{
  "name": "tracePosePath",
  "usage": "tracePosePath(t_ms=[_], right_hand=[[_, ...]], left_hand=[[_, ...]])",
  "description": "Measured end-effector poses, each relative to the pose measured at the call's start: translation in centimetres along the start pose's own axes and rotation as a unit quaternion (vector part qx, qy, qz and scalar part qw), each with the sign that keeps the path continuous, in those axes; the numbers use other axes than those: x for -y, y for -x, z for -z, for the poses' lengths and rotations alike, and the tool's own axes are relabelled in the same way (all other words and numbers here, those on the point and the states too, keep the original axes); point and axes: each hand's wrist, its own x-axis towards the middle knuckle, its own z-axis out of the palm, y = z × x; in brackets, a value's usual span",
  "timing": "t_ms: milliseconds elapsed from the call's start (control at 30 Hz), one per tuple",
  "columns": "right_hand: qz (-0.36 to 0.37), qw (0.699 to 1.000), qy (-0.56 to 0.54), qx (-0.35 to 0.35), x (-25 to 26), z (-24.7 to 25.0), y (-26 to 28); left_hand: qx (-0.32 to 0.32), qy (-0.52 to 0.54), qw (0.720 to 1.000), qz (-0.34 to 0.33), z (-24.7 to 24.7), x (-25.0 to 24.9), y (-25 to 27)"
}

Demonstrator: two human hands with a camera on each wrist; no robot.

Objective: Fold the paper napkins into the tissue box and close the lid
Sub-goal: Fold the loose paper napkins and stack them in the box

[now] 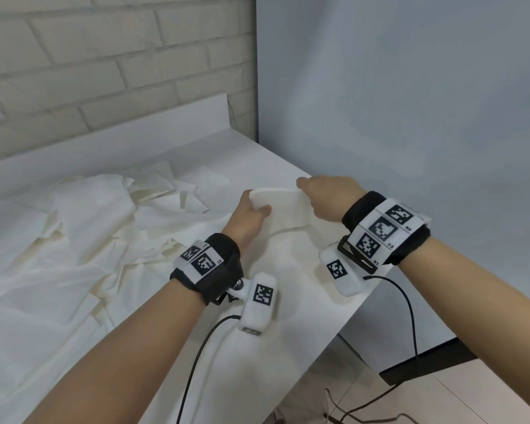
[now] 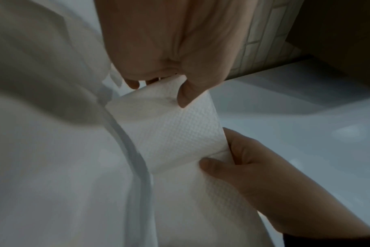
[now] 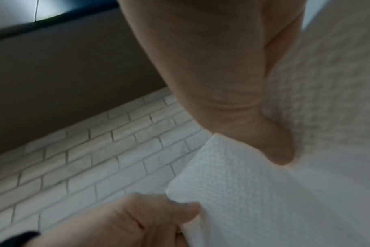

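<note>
white table against a brick wall carries a crumpled heap of sheets at left. near its right edge, a textured paper towel is held up between both hands: left hand pinches one edge, right hand pinches the other.

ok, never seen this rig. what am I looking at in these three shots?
No robot: just a person's bare left hand and right hand. The wide shot is from a head camera looking down. The other two come from white cameras under each wrist, aimed at whatever is held. The black bands carry printed codes. On the table lies a heap of crumpled white cloths. Both hands pinch one textured white sheet, stretched between them.
</note>
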Motion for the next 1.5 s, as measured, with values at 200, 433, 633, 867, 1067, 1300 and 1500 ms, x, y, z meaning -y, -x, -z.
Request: tracePosePath(t_ms=[200,433,633,867,1067,1300,1500], right_hand=[[0.009,1.0,0.025,0.016,0.8,-0.5,0.2],[0.007,1.0,0.005,0.005,1.3,-0.9,0.1],[-0.014,0.985,-0.171,-0.035,-0.8,1.2,0.1],[-0.007,0.76,-0.642,-0.102,1.7,2.8,0.2],[-0.001,0.671,-0.741,0.004,6.4,2.7,-2.6],[0.178,0.808,-0.559,-0.061,13.5,6.1,-3.5],[0.343,0.838,-0.406,-0.12,23.9,9.4,-1.7]], left_hand=[[-0.012,-0.004,1.0,0.016,-0.3,0.3,0.0],[-0.01,-0.041,0.999,0.005,-0.3,0.2,0.1],[-0.087,0.008,0.994,-0.061,0.5,-1.6,1.3],[0.005,0.053,0.998,-0.03,3.4,-4.5,4.9],[0.022,-0.049,0.996,-0.072,8.7,-4.5,8.6],[0.038,-0.102,0.994,0.001,17.4,-3.0,16.8],[-0.172,-0.141,0.974,0.04,24.0,-1.3,25.3]])
